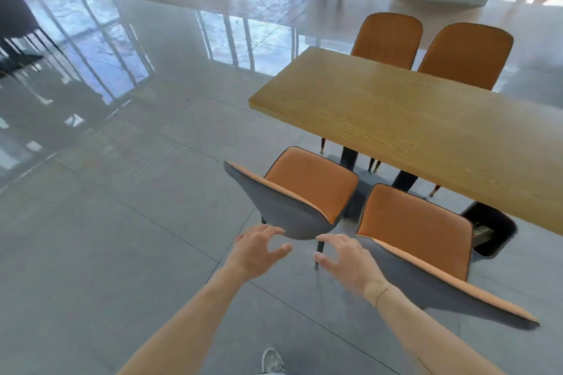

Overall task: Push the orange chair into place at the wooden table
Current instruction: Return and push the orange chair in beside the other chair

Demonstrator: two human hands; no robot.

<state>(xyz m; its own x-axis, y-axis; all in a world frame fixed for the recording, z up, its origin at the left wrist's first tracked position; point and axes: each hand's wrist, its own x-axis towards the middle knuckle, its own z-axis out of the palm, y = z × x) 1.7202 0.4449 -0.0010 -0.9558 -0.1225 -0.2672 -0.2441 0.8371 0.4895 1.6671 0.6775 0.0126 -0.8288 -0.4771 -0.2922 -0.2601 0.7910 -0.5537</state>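
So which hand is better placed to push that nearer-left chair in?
Probably the left hand: its fingertips already reach the chair's grey back, while the right hand hovers just beside it.

A wide stretch of grey tiled floor [106,192] is lying open to the left. The orange chair [304,192] is standing just short of the wooden surface [411,119], with room under its near edge. A second chair [420,240] is crowding in just beside it on the right. Dark legs [348,158] and a black bin [493,231] are blocking the space beneath.
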